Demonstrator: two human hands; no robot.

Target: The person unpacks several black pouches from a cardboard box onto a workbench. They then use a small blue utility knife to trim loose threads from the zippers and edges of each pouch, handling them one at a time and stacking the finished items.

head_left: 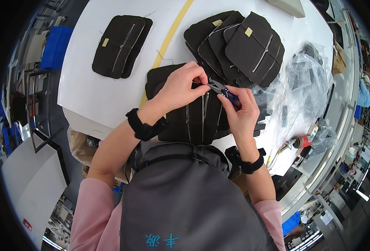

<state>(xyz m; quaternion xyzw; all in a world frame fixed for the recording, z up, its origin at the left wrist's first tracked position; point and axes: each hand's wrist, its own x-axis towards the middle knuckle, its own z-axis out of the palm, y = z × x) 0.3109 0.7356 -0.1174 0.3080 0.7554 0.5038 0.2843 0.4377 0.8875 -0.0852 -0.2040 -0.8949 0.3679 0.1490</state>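
In front of me on the white table lies a black fabric bag (pixel 174 125) with several zippers running along it. Over its upper part, my left hand (pixel 181 86) is closed in a pinch; what sits between the fingertips is too small to make out. My right hand (pixel 241 112) grips thread snips (pixel 230 94) with blue handles. Their metal blades point left, and the tips come close to the pinching left fingers. Both wrists wear black bands. My hands cover part of the bag's top.
At far left lies a black zippered pouch (pixel 121 47). Several similar pouches (pixel 256 48) overlap at far right, beside crumpled clear plastic (pixel 300 83). A red can (pixel 303 141) stands near the right edge. Yellow tape (pixel 168 39) crosses the white table (pixel 78 83).
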